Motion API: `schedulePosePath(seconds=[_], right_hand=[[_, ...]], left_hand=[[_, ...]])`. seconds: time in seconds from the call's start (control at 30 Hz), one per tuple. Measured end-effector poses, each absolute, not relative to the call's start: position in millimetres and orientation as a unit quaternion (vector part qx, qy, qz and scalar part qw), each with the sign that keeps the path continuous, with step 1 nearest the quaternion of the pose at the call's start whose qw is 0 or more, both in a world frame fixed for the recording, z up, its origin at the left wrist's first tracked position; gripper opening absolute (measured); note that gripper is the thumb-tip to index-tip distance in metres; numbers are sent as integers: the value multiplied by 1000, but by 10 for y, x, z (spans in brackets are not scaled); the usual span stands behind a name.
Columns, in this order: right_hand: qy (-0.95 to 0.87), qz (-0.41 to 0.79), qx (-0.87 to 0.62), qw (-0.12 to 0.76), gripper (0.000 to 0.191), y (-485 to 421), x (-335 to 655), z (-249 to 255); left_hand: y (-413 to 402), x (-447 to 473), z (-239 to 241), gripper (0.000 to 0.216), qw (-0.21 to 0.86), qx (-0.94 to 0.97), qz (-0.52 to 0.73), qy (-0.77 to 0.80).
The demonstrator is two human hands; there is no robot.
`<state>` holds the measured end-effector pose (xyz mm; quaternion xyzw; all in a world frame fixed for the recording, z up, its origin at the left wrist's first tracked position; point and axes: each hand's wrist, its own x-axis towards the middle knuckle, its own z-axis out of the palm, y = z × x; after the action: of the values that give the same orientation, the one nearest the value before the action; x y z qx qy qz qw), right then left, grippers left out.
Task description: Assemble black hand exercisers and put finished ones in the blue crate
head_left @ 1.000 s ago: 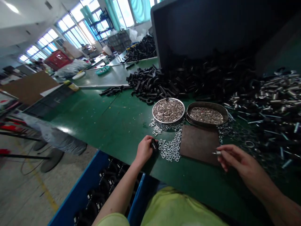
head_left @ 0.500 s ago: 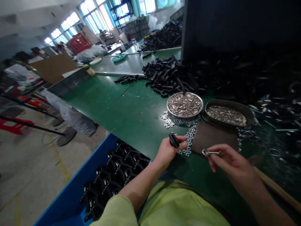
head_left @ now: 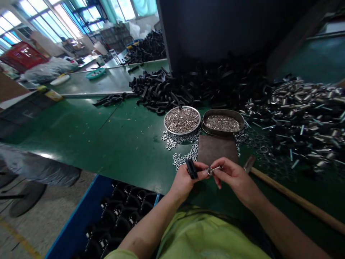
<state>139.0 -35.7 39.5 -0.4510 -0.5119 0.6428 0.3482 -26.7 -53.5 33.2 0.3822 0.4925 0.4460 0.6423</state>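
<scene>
My left hand [head_left: 185,180] is closed around a small black plastic part [head_left: 191,168], held just above the table's near edge. My right hand [head_left: 233,177] pinches a silver bolt [head_left: 214,169] whose washer end points at the black part; the two hands almost touch. Just beyond them lie a brown square pad [head_left: 217,149] and a scatter of loose nuts [head_left: 183,157] on the green table [head_left: 113,136].
A round tray [head_left: 182,119] and an oval tray [head_left: 222,122] hold small silver hardware. Behind them are heaps of black parts [head_left: 167,91] and, right, silver bolts [head_left: 304,104]. A wooden-handled hammer [head_left: 293,198] lies right. A blue bin [head_left: 107,223] of black parts stands below the edge.
My right hand has brought the bolt leftwards up to the black part in my left hand. My view has swung right, showing the hammer and the bolt heap.
</scene>
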Motion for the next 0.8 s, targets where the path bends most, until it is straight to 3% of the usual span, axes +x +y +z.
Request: schedulePosePath(seconds=[0.17, 0.3, 0.43, 0.6, 0.8], right_hand=[[-562, 563, -484, 365, 23, -244, 1412, 392], [-606, 478, -525, 358, 19, -223, 1471, 458], [-606, 470, -508, 392, 17, -270, 1492, 584], [-654, 422, -494, 388, 12, -315, 1468, 654], [-713, 373, -486, 340, 15, -321, 1462, 583]], left_hand=[[-538, -264, 314, 12, 500, 546, 422, 524], [-529, -133, 195, 23, 649, 370, 415, 520], [-501, 29, 128, 34, 803, 141, 391, 426], [-489, 172, 147, 33, 832, 123, 378, 387], [-521, 237, 121, 27, 775, 275, 349, 449]])
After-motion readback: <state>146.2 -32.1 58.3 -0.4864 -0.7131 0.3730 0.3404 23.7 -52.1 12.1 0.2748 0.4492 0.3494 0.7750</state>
